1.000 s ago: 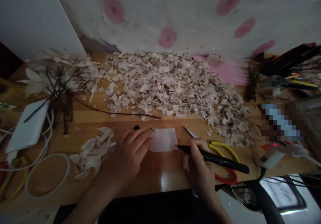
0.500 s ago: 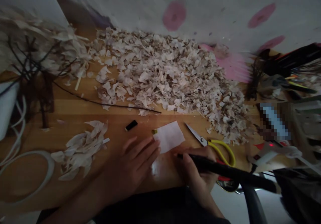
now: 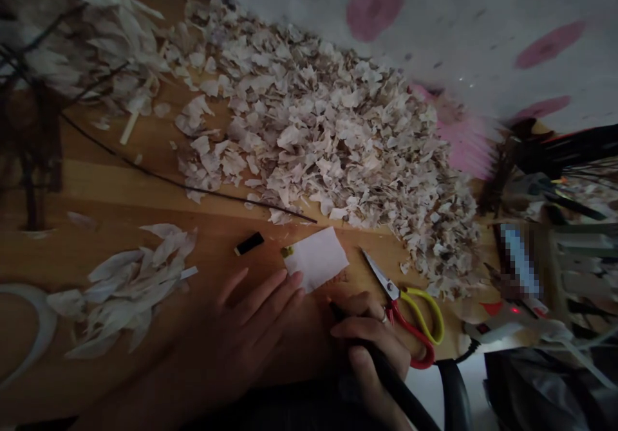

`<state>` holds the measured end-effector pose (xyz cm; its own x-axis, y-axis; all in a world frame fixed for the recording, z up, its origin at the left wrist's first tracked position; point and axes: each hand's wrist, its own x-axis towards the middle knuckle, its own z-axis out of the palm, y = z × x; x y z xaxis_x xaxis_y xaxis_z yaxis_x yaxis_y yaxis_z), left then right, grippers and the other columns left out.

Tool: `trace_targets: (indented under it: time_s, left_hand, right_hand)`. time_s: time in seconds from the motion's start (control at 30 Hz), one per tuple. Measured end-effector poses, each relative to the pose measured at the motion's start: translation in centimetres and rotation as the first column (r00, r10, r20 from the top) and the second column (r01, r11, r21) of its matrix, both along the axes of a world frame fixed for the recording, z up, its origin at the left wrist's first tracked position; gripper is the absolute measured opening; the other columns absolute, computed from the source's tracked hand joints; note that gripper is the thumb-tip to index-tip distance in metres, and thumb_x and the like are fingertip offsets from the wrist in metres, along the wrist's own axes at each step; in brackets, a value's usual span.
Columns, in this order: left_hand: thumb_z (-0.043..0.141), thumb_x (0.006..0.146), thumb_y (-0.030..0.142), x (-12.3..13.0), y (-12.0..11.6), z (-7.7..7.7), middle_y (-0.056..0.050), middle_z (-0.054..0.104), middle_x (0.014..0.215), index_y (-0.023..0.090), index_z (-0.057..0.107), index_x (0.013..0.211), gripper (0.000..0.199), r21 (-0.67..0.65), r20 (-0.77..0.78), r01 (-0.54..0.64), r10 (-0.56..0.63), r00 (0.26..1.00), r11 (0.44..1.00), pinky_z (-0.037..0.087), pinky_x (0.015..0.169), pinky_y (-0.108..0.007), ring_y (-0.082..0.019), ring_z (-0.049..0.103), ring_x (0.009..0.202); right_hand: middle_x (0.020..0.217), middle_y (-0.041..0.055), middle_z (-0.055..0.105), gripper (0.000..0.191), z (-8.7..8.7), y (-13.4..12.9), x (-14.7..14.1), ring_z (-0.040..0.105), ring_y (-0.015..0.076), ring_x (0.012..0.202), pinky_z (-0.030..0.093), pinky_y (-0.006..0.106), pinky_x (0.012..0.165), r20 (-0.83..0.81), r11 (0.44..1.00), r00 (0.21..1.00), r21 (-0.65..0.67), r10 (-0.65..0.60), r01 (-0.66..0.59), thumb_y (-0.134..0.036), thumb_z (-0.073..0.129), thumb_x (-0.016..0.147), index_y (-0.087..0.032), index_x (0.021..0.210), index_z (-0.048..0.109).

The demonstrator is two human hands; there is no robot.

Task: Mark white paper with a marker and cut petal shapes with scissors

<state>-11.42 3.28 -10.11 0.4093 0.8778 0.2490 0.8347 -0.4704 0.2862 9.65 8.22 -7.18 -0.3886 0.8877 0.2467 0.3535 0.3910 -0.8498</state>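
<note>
My left hand (image 3: 251,334) lies flat with its fingers stretched out, fingertips touching the lower left edge of a small white paper (image 3: 317,260). A small greenish-yellow piece (image 3: 288,251) sits at the paper's upper left corner. In my right hand (image 3: 379,344) is a long black pen-shaped tool (image 3: 393,379), its tip near the table below the paper. Faint dark marks show on the wood at the paper's lower right edge. Scissors (image 3: 389,283) with one yellow and one red handle lie open just beyond my right hand. A short black piece (image 3: 250,243) rests left of the paper.
A wide heap of pale dried petals or flakes (image 3: 328,141) covers the back of the wooden table (image 3: 120,193). A thin dark stem (image 3: 193,190) crosses in front. More papery pieces (image 3: 140,276) lie left; a power strip (image 3: 502,325) and blurred phone-like object are right.
The view has shifted and turned. The black tool now slants more steeply toward me, and my right hand sits lower, uncovering the scissors' red handle. My left hand still touches the paper.
</note>
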Motion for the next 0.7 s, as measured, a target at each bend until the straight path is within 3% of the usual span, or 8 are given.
trace_targets:
  time_s: [0.1, 0.17, 0.23, 0.4, 0.57, 0.7]
  left_hand:
    - [0.044, 0.098, 0.041, -0.1, 0.0, -0.1, -0.009, 0.05, 0.148, 0.015, 0.054, 0.137, 0.047, -0.023, -0.003, -0.035, 0.035, 0.999, 0.999, 0.002, 0.121, -0.048, -0.023, 0.037, 0.14]
    - [0.044, 0.098, 0.044, -0.1, 0.1, -0.1, -0.009, 0.048, 0.149, 0.014, 0.053, 0.138, 0.05, -0.046, -0.002, -0.049, 0.049, 0.999, 0.998, 0.0, 0.121, -0.049, -0.024, 0.036, 0.141]
    - [0.045, 0.098, 0.043, -0.1, 0.2, 0.0, -0.008, 0.048, 0.15, 0.015, 0.053, 0.137, 0.049, -0.059, -0.003, -0.046, 0.046, 0.999, 0.997, 0.0, 0.121, -0.049, -0.023, 0.036, 0.141]
    - [0.047, 0.098, 0.04, -0.1, 0.2, 0.0, -0.006, 0.045, 0.152, 0.017, 0.053, 0.138, 0.046, -0.064, -0.01, -0.044, 0.043, 0.999, 0.997, -0.002, 0.121, -0.048, -0.021, 0.034, 0.142]
    - [0.05, 0.098, 0.038, -0.1, 0.1, -0.3, -0.007, 0.043, 0.153, 0.016, 0.05, 0.139, 0.047, -0.056, -0.012, -0.038, 0.037, 0.999, 0.998, -0.002, 0.121, -0.05, -0.023, 0.031, 0.143]
    - [0.049, 0.098, 0.038, -0.1, -0.1, -0.4, -0.006, 0.038, 0.156, 0.018, 0.05, 0.14, 0.046, -0.071, -0.043, -0.036, 0.033, 0.999, 0.997, -0.003, 0.121, -0.051, -0.023, 0.029, 0.145]
  right_hand:
    - [0.083, 0.0035, 0.064, 0.016, -0.2, -0.5, 0.1, 0.063, 0.0195, 0.075, 0.051, 0.028, 0.057, 0.007, 0.993, 0.997, -0.088, -0.08, 0.08, -0.03, 0.056, 0.096, -0.023, 0.108, 0.063]
    - [0.088, 0.004, 0.067, 0.027, -0.3, -0.8, 0.1, 0.064, 0.0204, 0.075, 0.051, 0.028, 0.054, 0.021, 0.979, 0.993, -0.165, -0.117, 0.119, -0.024, 0.063, 0.092, -0.024, 0.119, 0.057]
    - [0.09, 0.0044, 0.067, 0.029, -0.2, -0.8, 0.0, 0.065, 0.0213, 0.078, 0.053, 0.03, 0.058, 0.05, 0.977, 0.996, -0.197, -0.074, 0.082, -0.017, 0.067, 0.088, -0.024, 0.115, 0.059]
    - [0.092, 0.0041, 0.064, 0.027, 0.2, 0.1, -0.9, 0.064, 0.0211, 0.085, 0.053, 0.034, 0.07, 0.037, 0.993, 0.997, -0.097, 0.073, -0.069, -0.004, 0.066, 0.082, -0.022, 0.103, 0.064]
    - [0.078, -0.0011, 0.058, 0.02, -0.3, 0.1, -0.8, 0.06, 0.0156, 0.07, 0.051, 0.029, 0.062, 0.045, 0.996, 0.999, -0.083, 0.031, -0.027, -0.007, 0.063, 0.083, -0.022, 0.096, 0.061]
    - [0.087, 0.0009, 0.067, 0.025, -0.4, -0.2, -0.4, 0.065, 0.0175, 0.082, 0.055, 0.029, 0.071, 0.08, 0.998, 0.997, -0.06, 0.012, -0.007, -0.008, 0.061, 0.086, -0.023, 0.106, 0.061]
